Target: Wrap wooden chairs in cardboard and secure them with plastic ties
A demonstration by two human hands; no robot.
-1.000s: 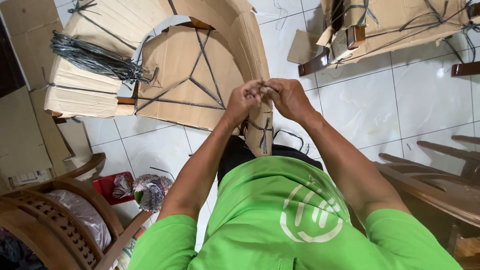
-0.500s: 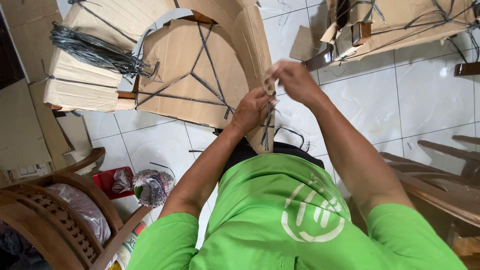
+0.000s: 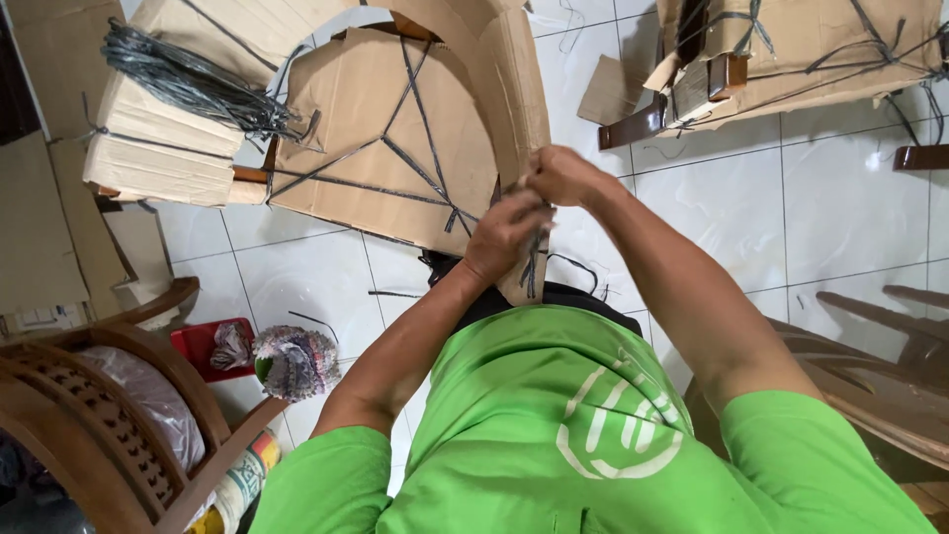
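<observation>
A cardboard-wrapped chair (image 3: pixel 395 129) stands on the white tiled floor (image 3: pixel 791 198) straight ahead of the person, its seat panel crossed by dark plastic straps (image 3: pixel 420 158) and its curved arm running down toward the green shirt (image 3: pixel 554 425). A loose bundle of the same dark strapping (image 3: pixel 188 84) lies over the wrapped part at upper left, and a second wrapped piece of furniture (image 3: pixel 791 49) sits at upper right, well apart from the hands. At lower left a carved wooden chair (image 3: pixel 109 435) holds a clear plastic-wrapped cushion (image 3: pixel 138 405); just beside it a small red tray (image 3: pixel 203 346) carries a crumpled wad, and next to that lies a ball of mixed-colour cord (image 3: pixel 294 361). More dark wooden furniture (image 3: pixel 880 366) crowds the right edge. The left hand (image 3: pixel 506 232) presses against the lower end of the cardboard arm (image 3: pixel 519 109), its fingers closed around the strap (image 3: pixel 532 259) that hangs there. The right hand (image 3: pixel 559 176) sits just above it, touching it, fingers pinched shut on the upper end of the same strap against the cardboard edge. Half a second before, the right hand was raised higher and farther from the left; it has dropped down to meet it, while the left hand has stayed at nearly the same spot on the arm.
</observation>
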